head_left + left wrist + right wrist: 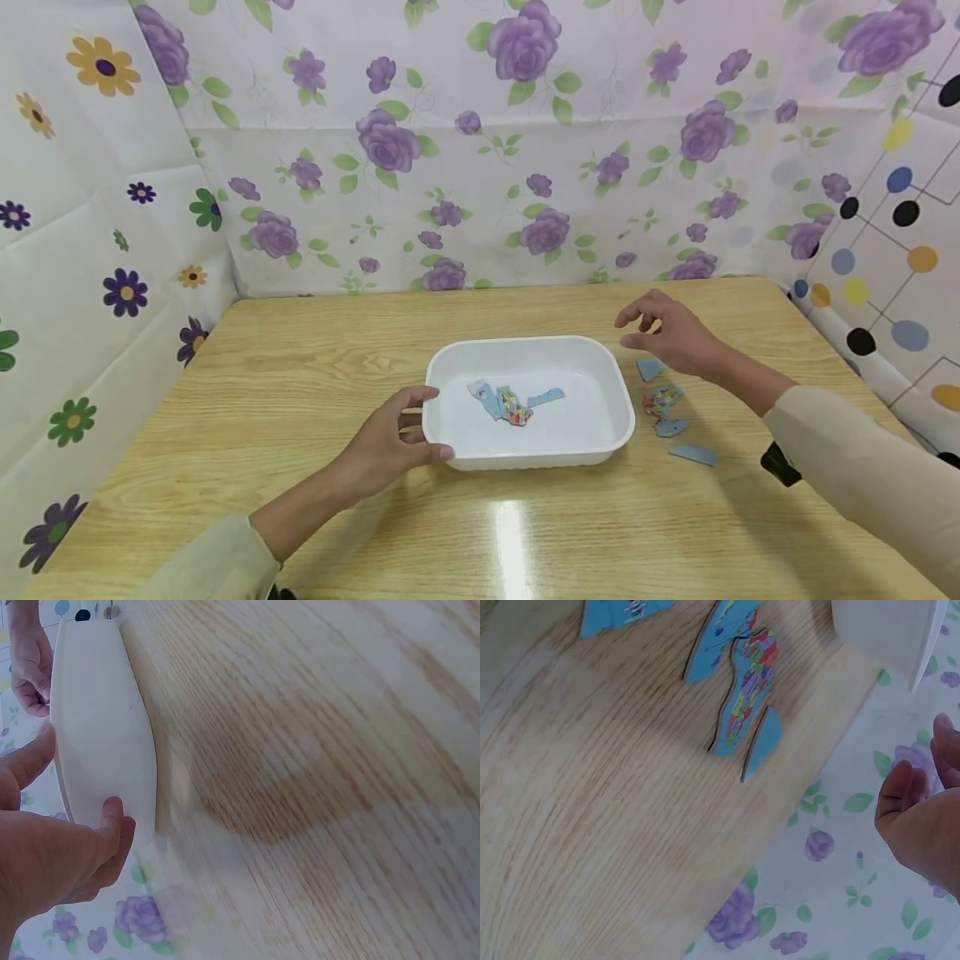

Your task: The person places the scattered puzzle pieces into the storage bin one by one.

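A white plastic tray (525, 446) sits on the wooden table, and my left hand (397, 433) grips its left end, thumb near the front corner and fingers along the side. Inside lie three flat puzzle pieces: a pale blue piece (486, 400), a multicoloured piece (513, 407) and a narrow blue piece (546, 397). My right hand (671, 333) hovers past the tray's right end, fingers loosely bent and holding nothing. Below it, more pieces lie on the wood: a small blue piece (650, 368), a multicoloured one (662, 398) and a curved blue one (693, 454).
The wooden table (300, 358) extends on both sides of the tray. Flowered sheeting (465, 167) hangs behind it, with more patterned sheeting at left and right. A small black object (780, 465) shows beside the right sleeve.
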Demonstrator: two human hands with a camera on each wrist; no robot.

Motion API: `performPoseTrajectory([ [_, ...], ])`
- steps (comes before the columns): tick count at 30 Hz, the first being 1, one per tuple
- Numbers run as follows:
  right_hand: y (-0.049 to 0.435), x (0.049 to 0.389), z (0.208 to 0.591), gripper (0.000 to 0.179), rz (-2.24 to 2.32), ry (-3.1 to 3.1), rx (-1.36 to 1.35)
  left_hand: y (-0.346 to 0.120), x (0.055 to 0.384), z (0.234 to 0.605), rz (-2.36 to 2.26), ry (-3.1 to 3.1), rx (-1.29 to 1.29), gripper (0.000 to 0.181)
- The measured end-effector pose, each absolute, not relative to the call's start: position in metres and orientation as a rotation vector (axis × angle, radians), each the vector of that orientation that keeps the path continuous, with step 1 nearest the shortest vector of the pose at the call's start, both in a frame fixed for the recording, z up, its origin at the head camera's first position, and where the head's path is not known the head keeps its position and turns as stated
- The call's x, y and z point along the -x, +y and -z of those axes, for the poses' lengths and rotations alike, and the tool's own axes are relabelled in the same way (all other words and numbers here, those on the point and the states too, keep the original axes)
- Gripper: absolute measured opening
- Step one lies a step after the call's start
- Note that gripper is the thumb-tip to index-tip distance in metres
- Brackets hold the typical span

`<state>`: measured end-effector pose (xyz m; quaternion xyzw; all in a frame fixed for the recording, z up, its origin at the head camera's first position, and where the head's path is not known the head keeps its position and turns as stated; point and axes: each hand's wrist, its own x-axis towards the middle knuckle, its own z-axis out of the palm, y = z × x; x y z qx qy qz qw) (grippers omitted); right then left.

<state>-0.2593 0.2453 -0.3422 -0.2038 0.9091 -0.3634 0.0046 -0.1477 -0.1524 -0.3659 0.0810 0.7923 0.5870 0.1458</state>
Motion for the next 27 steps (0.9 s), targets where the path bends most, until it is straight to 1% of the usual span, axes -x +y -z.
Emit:
performPoseTrajectory([
  [16,0.274,0.267,0.351,0.025,1.028,2.833,0.534,-0.152,0.148,0.371,-1.701,2.274,-0.201,0.081],
  [22,0.285,0.271,0.36,0.029,0.976,2.818,0.522,-0.152,0.147,0.37,-1.706,2.285,-0.185,0.081],
  [27,0.293,0.274,0.369,0.029,0.937,2.794,0.504,-0.152,0.147,0.37,-1.708,2.284,-0.185,0.081],
])
